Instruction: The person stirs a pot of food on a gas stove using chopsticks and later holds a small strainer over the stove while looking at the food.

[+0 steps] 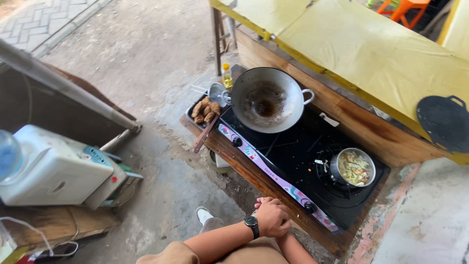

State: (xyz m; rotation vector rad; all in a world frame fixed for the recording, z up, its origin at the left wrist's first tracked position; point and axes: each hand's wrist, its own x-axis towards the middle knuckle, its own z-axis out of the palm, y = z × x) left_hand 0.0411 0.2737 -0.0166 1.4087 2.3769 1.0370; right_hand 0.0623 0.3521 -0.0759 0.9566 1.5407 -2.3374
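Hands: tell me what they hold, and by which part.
Nothing. The left hand, with a wristwatch, lies clasped over the right hand just in front of the stove; neither touches it.

The left hand (271,218) lies over the right hand (264,201), so only a few fingertips of the right one show. The bottom edge cuts both forearms. Only the toe of a white shoe (202,213) shows past the knee. The water dispenser (49,168) is cut by the left edge, its bottle blurred. An orange stool (408,8) is cropped at the top. The black griddle (445,122) runs off the right edge. The food in the small pot (353,167) is too small to identify, and so are the fried pieces (205,110) on the tray.
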